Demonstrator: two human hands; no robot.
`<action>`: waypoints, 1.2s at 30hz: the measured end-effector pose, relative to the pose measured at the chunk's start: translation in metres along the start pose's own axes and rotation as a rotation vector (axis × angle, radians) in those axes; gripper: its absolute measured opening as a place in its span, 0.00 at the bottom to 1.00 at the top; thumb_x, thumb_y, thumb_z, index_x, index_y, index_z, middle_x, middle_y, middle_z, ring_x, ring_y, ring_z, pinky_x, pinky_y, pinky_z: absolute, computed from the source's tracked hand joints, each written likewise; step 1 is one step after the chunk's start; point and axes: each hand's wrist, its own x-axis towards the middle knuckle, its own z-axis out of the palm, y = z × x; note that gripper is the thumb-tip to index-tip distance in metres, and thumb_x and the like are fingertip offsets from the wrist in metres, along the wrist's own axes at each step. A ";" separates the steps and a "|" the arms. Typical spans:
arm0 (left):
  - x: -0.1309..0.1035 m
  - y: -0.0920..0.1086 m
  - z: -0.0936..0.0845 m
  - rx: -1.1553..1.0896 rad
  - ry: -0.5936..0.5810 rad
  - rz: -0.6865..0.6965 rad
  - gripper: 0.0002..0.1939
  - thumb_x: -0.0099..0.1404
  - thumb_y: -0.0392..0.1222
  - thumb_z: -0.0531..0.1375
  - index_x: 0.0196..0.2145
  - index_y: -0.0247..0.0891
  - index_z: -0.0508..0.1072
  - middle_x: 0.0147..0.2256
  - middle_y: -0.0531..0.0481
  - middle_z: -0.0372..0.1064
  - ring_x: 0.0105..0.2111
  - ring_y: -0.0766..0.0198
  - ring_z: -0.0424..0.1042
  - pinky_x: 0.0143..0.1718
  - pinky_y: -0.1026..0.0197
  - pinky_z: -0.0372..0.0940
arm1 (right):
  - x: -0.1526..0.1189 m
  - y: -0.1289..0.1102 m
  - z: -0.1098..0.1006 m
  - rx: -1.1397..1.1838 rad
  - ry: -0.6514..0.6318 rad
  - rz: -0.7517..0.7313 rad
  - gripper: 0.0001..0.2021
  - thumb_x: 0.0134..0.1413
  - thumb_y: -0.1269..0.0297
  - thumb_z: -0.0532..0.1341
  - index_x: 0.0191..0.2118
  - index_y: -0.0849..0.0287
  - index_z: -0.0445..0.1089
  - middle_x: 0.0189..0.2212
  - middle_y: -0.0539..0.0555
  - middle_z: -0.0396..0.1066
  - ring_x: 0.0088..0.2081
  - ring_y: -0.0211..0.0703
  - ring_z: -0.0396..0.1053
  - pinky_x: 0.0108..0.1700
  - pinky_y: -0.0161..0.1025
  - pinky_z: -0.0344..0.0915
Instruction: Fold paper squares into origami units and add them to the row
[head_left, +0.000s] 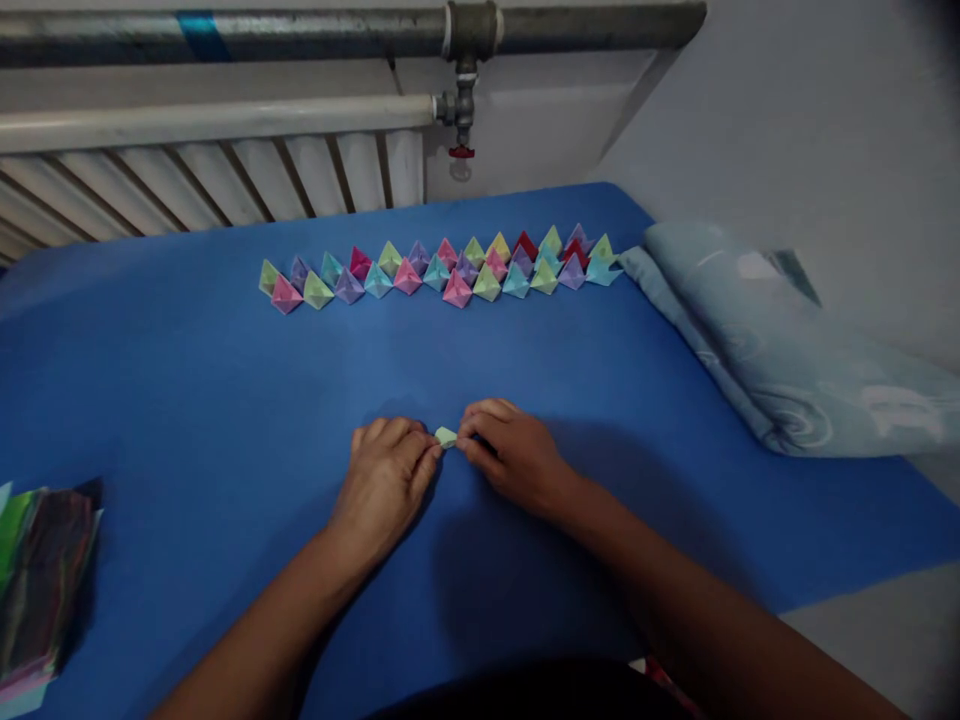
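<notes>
A small piece of folded pale green paper (446, 437) is pinched between my two hands, above the blue surface (262, 400). My left hand (386, 465) grips its left end with thumb and fingers together. On the other side, my right hand (514, 450) pinches the right end, fingers curled. Most of the paper's fold is covered by my fingertips. Farther back stand folded paper boats (457, 289) in pink, green, blue, purple, yellow and red, set in close rows.
At the left edge lies a stack of coloured paper sheets (49, 580) in a clear wrapper. A folded grey-blue blanket (750, 340) rests at the right by the wall. Behind the surface are a white radiator (300, 170), a metal pipe (322, 33) and a red-handled valve (462, 152).
</notes>
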 end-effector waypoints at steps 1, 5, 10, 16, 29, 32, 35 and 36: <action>0.001 0.000 0.000 -0.010 -0.011 -0.027 0.10 0.68 0.40 0.55 0.34 0.39 0.76 0.37 0.47 0.73 0.38 0.56 0.67 0.41 0.52 0.56 | 0.001 -0.001 0.000 -0.002 -0.002 0.011 0.06 0.61 0.66 0.57 0.34 0.58 0.69 0.37 0.55 0.71 0.40 0.43 0.67 0.45 0.42 0.63; 0.003 0.000 0.000 -0.066 -0.032 -0.105 0.09 0.67 0.41 0.55 0.33 0.41 0.75 0.33 0.50 0.72 0.36 0.58 0.68 0.42 0.53 0.56 | 0.004 -0.003 -0.001 -0.011 -0.014 0.045 0.05 0.60 0.66 0.58 0.33 0.58 0.68 0.36 0.55 0.71 0.39 0.43 0.67 0.43 0.41 0.62; 0.005 0.000 -0.002 -0.160 -0.048 -0.163 0.07 0.66 0.42 0.57 0.32 0.41 0.74 0.31 0.52 0.72 0.35 0.60 0.69 0.43 0.53 0.56 | 0.005 -0.005 -0.002 -0.017 -0.028 0.079 0.05 0.59 0.67 0.58 0.32 0.58 0.68 0.35 0.54 0.71 0.38 0.43 0.67 0.42 0.40 0.61; 0.007 0.004 -0.004 -0.093 -0.093 -0.177 0.10 0.67 0.40 0.54 0.30 0.41 0.73 0.30 0.53 0.71 0.35 0.61 0.69 0.44 0.53 0.57 | 0.005 -0.006 -0.003 -0.032 -0.033 0.087 0.05 0.59 0.67 0.58 0.32 0.58 0.68 0.36 0.54 0.71 0.39 0.42 0.66 0.43 0.40 0.60; 0.008 0.008 0.000 0.054 -0.054 -0.181 0.11 0.67 0.39 0.54 0.29 0.38 0.73 0.29 0.50 0.70 0.34 0.60 0.68 0.41 0.53 0.58 | 0.004 -0.002 -0.003 0.063 -0.011 0.096 0.04 0.58 0.67 0.59 0.32 0.58 0.67 0.35 0.53 0.70 0.39 0.42 0.67 0.43 0.39 0.61; 0.009 0.009 0.000 0.053 -0.052 -0.179 0.11 0.67 0.38 0.54 0.29 0.38 0.73 0.29 0.50 0.69 0.34 0.59 0.68 0.40 0.53 0.57 | 0.004 -0.001 -0.003 0.072 -0.007 0.078 0.02 0.57 0.67 0.61 0.33 0.58 0.67 0.36 0.53 0.70 0.40 0.41 0.67 0.43 0.39 0.61; 0.008 0.009 0.000 0.070 -0.048 -0.178 0.11 0.67 0.38 0.54 0.29 0.37 0.73 0.29 0.50 0.69 0.34 0.58 0.68 0.40 0.54 0.57 | 0.005 -0.002 -0.004 0.072 -0.020 0.101 0.02 0.56 0.68 0.61 0.32 0.58 0.68 0.35 0.52 0.70 0.39 0.40 0.66 0.42 0.38 0.60; 0.008 0.009 0.000 0.079 -0.050 -0.181 0.11 0.67 0.38 0.54 0.29 0.37 0.73 0.29 0.50 0.69 0.34 0.58 0.68 0.40 0.54 0.57 | 0.006 -0.003 -0.005 0.069 -0.027 0.114 0.03 0.56 0.68 0.61 0.31 0.58 0.68 0.34 0.51 0.70 0.38 0.40 0.66 0.42 0.38 0.60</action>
